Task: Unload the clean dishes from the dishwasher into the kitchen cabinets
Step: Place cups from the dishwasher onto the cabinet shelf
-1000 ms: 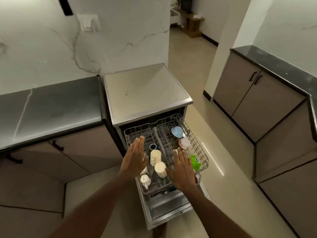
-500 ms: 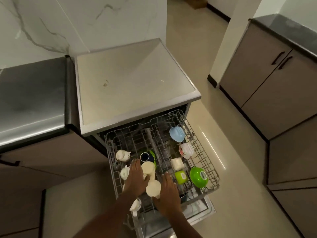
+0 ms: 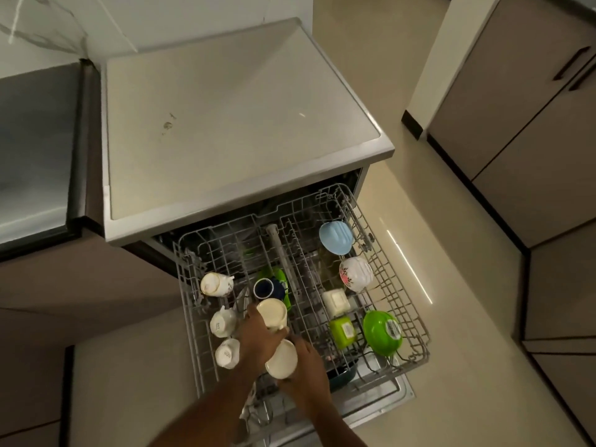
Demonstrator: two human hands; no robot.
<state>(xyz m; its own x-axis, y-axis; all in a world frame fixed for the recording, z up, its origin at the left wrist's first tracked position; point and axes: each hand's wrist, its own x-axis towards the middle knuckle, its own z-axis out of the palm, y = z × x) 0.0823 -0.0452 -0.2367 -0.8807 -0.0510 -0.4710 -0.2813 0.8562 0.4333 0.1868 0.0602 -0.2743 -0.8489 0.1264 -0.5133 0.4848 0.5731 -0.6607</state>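
Dark countertop (image 3: 35, 150) far left, butting against the dishwasher's pale flat top (image 3: 232, 117). Upper wire rack (image 3: 416, 321) pulled out toward the near side, loaded.

Left column of the rack: three small white cups on their sides, far cup (image 3: 216, 284), middle cup (image 3: 222, 322), near cup (image 3: 227, 353).

Centre: dark blue cup (image 3: 266, 288) with something green just behind it. Just near of it, a cream mug (image 3: 272, 314), mouth facing up at the camera; left hand (image 3: 258, 341) curls round its left side and near edge, gripping it. Second cream mug (image 3: 281, 359) immediately nearer, touching the first hand; right hand (image 3: 304, 371) wraps it from the right and beneath, fingers curled on it. Both mugs sit at the rack's centre row; cannot tell whether lifted clear of the tines.

Right half: pale blue bowl (image 3: 336, 237) far, flowered white bowl (image 3: 355, 274) nearer, white square container (image 3: 336, 303), lime square container (image 3: 342, 332), bright green bowl (image 3: 382, 332) at the near right corner.

Brown cabinet doors (image 3: 529, 124) with dark handles stand well apart, far right.
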